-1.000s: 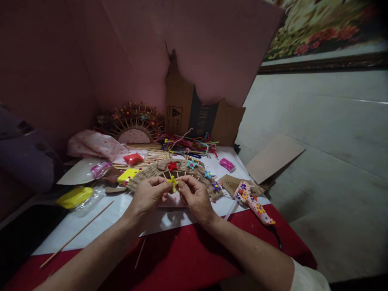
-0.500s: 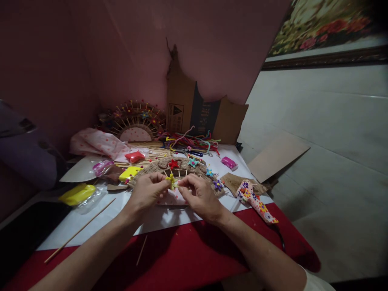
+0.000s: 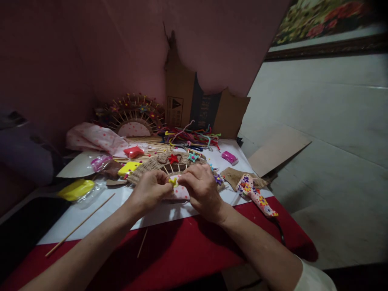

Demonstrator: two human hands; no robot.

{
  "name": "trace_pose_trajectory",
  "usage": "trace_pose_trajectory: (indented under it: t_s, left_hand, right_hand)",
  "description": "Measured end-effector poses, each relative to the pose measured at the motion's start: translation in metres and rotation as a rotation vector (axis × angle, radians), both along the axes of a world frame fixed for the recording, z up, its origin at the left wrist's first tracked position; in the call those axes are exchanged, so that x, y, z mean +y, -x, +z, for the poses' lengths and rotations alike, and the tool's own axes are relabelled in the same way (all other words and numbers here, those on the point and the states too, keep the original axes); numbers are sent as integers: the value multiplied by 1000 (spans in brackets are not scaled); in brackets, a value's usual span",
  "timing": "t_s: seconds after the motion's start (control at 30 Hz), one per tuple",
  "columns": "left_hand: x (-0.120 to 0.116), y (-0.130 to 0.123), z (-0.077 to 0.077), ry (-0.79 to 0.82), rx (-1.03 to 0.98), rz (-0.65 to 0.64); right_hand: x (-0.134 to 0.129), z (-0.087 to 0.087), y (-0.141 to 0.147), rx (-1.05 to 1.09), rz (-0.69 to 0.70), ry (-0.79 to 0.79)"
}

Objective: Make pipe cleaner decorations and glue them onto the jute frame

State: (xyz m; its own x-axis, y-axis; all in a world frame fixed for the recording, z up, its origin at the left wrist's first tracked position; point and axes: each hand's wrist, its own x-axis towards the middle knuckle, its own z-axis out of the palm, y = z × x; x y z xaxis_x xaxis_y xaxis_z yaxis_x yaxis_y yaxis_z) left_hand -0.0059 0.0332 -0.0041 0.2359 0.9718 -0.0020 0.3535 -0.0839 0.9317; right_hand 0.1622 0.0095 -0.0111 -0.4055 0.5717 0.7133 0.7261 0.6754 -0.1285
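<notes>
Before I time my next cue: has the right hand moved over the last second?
Yes: the right hand has shifted slightly up and right in the view, judged against the light-blue star, which it now partly covers.

Rough, matt twine covers the near arch (image 3: 148, 162); its base is dotted cloth. The torn cardboard (image 3: 233, 115) at the far side looks matt. Glossy clear plastic wraps the magenta packet (image 3: 229, 157), and the long stick (image 3: 80, 224) looks like smooth wood.
</notes>
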Motion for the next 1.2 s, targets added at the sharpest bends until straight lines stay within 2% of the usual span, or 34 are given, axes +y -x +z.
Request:
trace_pose_trajectory:
  t_s: [0.27, 0.4, 0.5, 0.63, 0.77, 0.87, 0.93, 1.1, 1.2]
  left_hand:
    - [-6, -1, 4, -88, 231, -106]
    - [-9, -2, 5, -120, 299, -232]
    - [-11, -3, 5, -97, 254, -295]
    - [-11, -5, 9, 89, 40, -286]
    - [-8, -3, 14, 222, -120, -189]
    - [-5, -1, 13, 210, -158, -145]
    - [-5, -1, 9, 179, -144, -163]
    - [-9, -2, 6, 96, 5, -256]
    - [-13, -3, 10, 79, 8, -341]
  right_hand:
    - [-2, 6, -3, 23, 16, -61]
    - [0, 5, -5, 61, 43, -22]
    - [3, 6, -6, 175, 38, 57]
    - [4, 7, -7, 363, 94, 206]
    - [5, 8, -7, 584, 234, 458]
    - [5, 8, -7, 595, 391, 585]
    - [5, 7, -6, 606, 437, 627]
    - [5, 4, -4, 685, 359, 653]
    - [6, 5, -5, 675, 293, 658]
